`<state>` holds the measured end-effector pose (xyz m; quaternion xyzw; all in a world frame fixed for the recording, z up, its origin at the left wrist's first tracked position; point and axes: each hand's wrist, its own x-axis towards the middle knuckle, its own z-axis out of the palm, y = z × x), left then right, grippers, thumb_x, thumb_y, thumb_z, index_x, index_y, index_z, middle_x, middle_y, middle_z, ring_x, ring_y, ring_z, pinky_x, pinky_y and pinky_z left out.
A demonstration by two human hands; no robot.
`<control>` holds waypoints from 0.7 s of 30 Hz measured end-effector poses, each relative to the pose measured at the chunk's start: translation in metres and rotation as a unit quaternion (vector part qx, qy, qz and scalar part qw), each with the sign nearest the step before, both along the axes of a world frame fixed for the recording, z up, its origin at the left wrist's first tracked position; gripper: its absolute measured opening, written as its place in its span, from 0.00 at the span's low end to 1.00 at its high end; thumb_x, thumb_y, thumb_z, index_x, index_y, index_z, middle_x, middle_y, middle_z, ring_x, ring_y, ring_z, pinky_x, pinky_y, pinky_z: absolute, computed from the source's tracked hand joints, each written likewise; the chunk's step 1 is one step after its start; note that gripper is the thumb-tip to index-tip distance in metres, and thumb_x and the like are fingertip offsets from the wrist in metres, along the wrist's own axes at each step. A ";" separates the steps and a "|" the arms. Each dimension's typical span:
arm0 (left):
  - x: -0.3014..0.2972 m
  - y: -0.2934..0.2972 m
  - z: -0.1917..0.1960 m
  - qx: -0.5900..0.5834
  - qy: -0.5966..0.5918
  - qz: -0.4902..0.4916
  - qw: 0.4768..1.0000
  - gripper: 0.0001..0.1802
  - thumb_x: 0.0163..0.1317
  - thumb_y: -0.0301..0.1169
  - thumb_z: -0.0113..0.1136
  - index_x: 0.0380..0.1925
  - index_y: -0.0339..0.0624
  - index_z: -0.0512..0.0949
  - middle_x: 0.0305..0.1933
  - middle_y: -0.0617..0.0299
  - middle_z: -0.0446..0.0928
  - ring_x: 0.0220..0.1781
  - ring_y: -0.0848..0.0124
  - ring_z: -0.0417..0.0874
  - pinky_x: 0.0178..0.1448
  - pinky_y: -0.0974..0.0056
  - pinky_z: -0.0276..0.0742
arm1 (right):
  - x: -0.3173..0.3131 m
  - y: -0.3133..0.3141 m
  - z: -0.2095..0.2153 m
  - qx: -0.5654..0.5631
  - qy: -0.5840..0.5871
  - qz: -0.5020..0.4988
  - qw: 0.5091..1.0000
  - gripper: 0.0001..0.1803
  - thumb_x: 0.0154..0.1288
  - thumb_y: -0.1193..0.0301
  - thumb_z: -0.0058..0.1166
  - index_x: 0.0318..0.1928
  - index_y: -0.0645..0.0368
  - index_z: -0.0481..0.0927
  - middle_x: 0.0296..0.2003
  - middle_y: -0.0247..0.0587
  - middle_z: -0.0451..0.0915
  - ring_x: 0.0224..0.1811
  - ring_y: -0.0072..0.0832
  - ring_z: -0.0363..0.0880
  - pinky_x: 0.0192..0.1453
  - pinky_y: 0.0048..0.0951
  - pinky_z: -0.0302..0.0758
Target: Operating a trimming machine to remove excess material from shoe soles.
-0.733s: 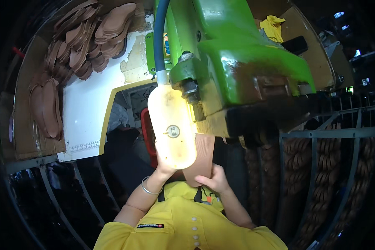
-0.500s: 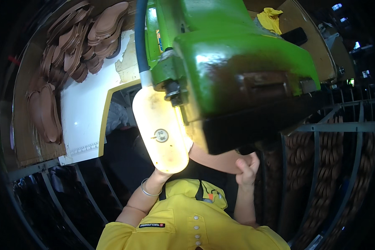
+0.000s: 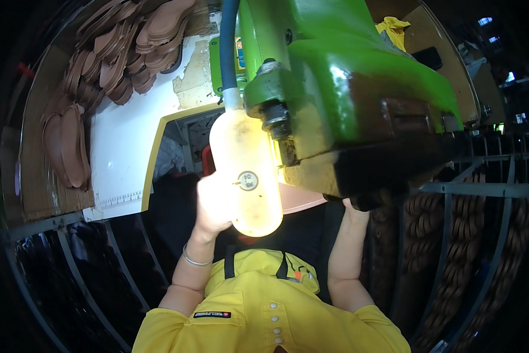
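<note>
A pinkish-brown shoe sole [image 3: 302, 198] shows in part below the green sewing-type machine [image 3: 358, 100], between the lit lamp and the machine's dark lower head. My right hand [image 3: 355, 213] is at the sole's right end, closed on it, with most of its fingers hidden behind the machine head. My left hand [image 3: 213, 203], washed out by glare, is at the left side of the long glowing lamp [image 3: 247, 200]. The lamp covers its fingers, so I cannot see what they hold. The sole's left part is hidden too.
Several brown soles [image 3: 114, 62] are heaped in a cardboard box [image 3: 35, 135] at the far left, beside a white worktop [image 3: 120, 147] with a yellow edge. A yellow cloth [image 3: 394, 30] and a dark phone-like object [image 3: 427, 57] lie at the far right. Racked soles [image 3: 464, 235] fill the right side.
My left hand has come up from below the lamp to its left side. My right hand and the sole have moved up, further behind the machine head. The whole view has shifted slightly.
</note>
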<state>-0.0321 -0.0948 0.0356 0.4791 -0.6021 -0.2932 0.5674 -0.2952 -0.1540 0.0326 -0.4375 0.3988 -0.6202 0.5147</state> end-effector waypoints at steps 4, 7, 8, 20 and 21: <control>0.024 0.006 0.018 0.169 0.339 0.001 0.925 0.13 0.54 0.18 0.62 0.40 0.25 0.77 0.37 0.54 0.81 0.37 0.72 0.82 0.44 0.70 0.78 | 0.021 0.025 -0.029 0.050 0.049 0.022 0.997 0.12 0.59 0.79 0.49 0.45 0.66 0.75 0.45 0.42 0.76 0.48 0.28 0.75 0.54 0.28 0.71; 0.051 0.014 0.009 0.138 0.289 -0.006 0.947 0.13 0.52 0.16 0.60 0.41 0.25 0.77 0.38 0.52 0.81 0.39 0.72 0.82 0.47 0.69 0.76 | 0.047 0.031 -0.026 0.050 -0.047 0.069 0.995 0.17 0.58 0.78 0.55 0.49 0.66 0.73 0.48 0.41 0.75 0.51 0.30 0.74 0.57 0.31 0.69; 0.059 0.018 0.005 0.157 0.290 -0.005 0.944 0.13 0.52 0.15 0.59 0.40 0.26 0.77 0.37 0.54 0.81 0.38 0.73 0.81 0.47 0.70 0.75 | 0.049 0.032 -0.029 0.019 0.024 0.056 0.998 0.17 0.56 0.79 0.55 0.48 0.66 0.73 0.48 0.41 0.75 0.50 0.29 0.73 0.56 0.30 0.69; 0.052 0.045 0.010 0.209 -0.020 0.076 0.975 0.16 0.52 0.22 0.66 0.42 0.33 0.76 0.39 0.56 0.81 0.41 0.72 0.81 0.50 0.67 0.76 | 0.073 0.033 0.002 -0.065 0.091 0.129 0.985 0.25 0.51 0.84 0.59 0.52 0.69 0.72 0.47 0.43 0.77 0.47 0.28 0.78 0.53 0.29 0.74; 0.040 0.036 0.025 0.167 -0.106 0.072 0.978 0.21 0.46 0.22 0.69 0.43 0.34 0.77 0.40 0.52 0.80 0.42 0.63 0.83 0.51 0.64 0.77 | 0.067 0.031 0.003 -0.081 0.070 0.114 0.988 0.25 0.52 0.83 0.59 0.53 0.68 0.71 0.48 0.43 0.76 0.49 0.29 0.77 0.57 0.30 0.71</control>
